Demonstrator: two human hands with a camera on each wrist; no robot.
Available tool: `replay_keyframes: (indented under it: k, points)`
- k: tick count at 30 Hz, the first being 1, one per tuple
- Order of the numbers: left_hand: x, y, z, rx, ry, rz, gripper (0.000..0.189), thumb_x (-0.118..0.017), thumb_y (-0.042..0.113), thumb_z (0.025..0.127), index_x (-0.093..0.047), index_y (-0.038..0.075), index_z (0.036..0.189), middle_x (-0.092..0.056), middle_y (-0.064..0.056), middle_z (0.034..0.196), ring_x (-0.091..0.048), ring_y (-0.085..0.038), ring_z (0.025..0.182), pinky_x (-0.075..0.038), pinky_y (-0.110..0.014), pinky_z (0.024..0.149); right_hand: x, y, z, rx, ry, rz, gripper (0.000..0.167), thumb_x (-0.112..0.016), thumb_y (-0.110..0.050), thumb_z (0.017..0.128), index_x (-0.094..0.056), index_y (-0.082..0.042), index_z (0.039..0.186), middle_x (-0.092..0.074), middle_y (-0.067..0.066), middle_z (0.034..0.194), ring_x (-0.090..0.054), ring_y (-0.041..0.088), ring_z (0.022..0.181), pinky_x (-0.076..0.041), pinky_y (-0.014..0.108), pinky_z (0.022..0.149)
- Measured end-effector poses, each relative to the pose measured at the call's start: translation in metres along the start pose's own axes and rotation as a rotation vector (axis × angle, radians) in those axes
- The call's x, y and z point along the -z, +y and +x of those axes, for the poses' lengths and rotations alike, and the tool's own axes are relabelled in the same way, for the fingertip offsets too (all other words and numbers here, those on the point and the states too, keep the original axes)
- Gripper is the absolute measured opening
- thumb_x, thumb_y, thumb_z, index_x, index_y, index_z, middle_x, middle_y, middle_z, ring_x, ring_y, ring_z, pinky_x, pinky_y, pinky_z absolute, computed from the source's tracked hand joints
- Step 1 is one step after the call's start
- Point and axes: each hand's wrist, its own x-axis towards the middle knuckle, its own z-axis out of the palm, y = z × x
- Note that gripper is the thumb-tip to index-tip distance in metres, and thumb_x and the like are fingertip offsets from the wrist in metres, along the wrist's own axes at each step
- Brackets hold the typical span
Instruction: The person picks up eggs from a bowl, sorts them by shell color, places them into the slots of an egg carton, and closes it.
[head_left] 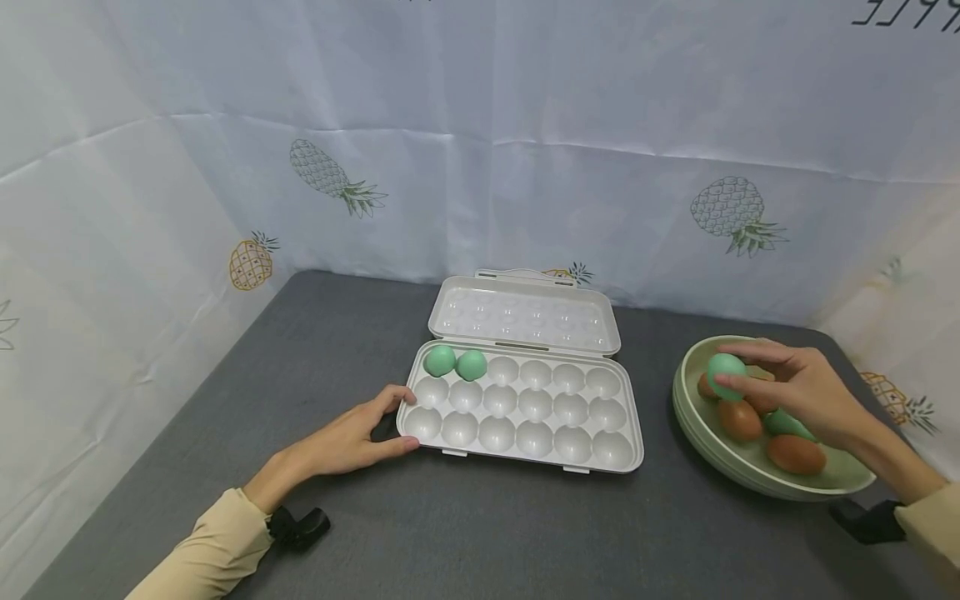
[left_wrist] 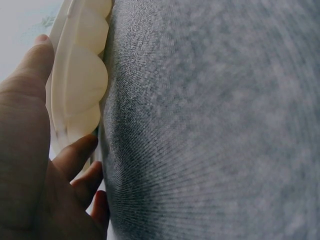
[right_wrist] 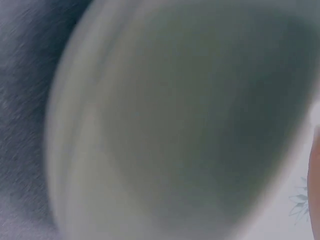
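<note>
My right hand pinches a green egg between thumb and fingers, above a pale green bowl. Several brown eggs and another green egg lie in that bowl. To the left, a white egg tray lies with its hinged lid folded back. Two green eggs sit side by side in its back row, at the left end. My left hand holds the tray's front left corner, thumb at the front edge and fingers along the left side.
The bowl seems stacked on another at the right of the dark grey tabletop. A white curtain with pineapple prints hangs behind and at both sides. Black straps with devices are on both wrists.
</note>
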Motion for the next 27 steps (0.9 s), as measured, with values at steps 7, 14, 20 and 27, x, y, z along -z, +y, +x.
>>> replay_keyframes:
  k: [7, 14, 20, 27]
  points:
    - [0.000, -0.001, 0.000, 0.001, -0.002, -0.005, 0.054, -0.067, 0.054, 0.095, -0.042, 0.028, 0.135, -0.056, -0.011, 0.148, -0.053, -0.028, 0.141, -0.043, -0.056, 0.110, -0.004, -0.016, 0.012, -0.063, 0.021, 0.127, 0.045, -0.069, -0.011, 0.098, -0.059, -0.009, 0.142, -0.066, -0.032, 0.123, -0.052, -0.022, 0.121, -0.046, 0.007, 0.092]
    - [0.000, -0.002, 0.000, -0.002, 0.000, -0.008, 0.054, -0.068, 0.053, 0.095, -0.042, 0.028, 0.135, -0.055, -0.013, 0.149, -0.052, -0.030, 0.142, -0.042, -0.057, 0.111, -0.018, -0.032, 0.029, -0.085, 0.019, 0.239, 0.052, -0.070, -0.012, 0.098, -0.055, -0.017, 0.148, -0.062, -0.034, 0.129, -0.053, -0.023, 0.119, -0.047, 0.007, 0.092]
    - [0.000, -0.002, 0.000, -0.001, 0.001, -0.004, 0.054, -0.068, 0.053, 0.095, -0.041, 0.028, 0.135, -0.056, -0.013, 0.148, -0.052, -0.030, 0.141, -0.042, -0.057, 0.111, -0.033, -0.049, 0.043, -0.053, 0.004, 0.313, 0.046, -0.072, -0.012, 0.096, -0.062, -0.017, 0.140, -0.068, -0.029, 0.122, -0.058, -0.018, 0.116, -0.049, 0.009, 0.089]
    - [0.000, -0.001, 0.001, 0.000, 0.000, -0.004, 0.054, -0.068, 0.053, 0.095, -0.041, 0.028, 0.135, -0.056, -0.013, 0.148, -0.052, -0.030, 0.141, -0.042, -0.057, 0.111, -0.050, -0.070, 0.057, -0.016, -0.018, 0.397, 0.042, -0.074, -0.011, 0.094, -0.066, -0.016, 0.135, -0.072, -0.023, 0.118, -0.064, -0.010, 0.115, -0.049, 0.012, 0.092]
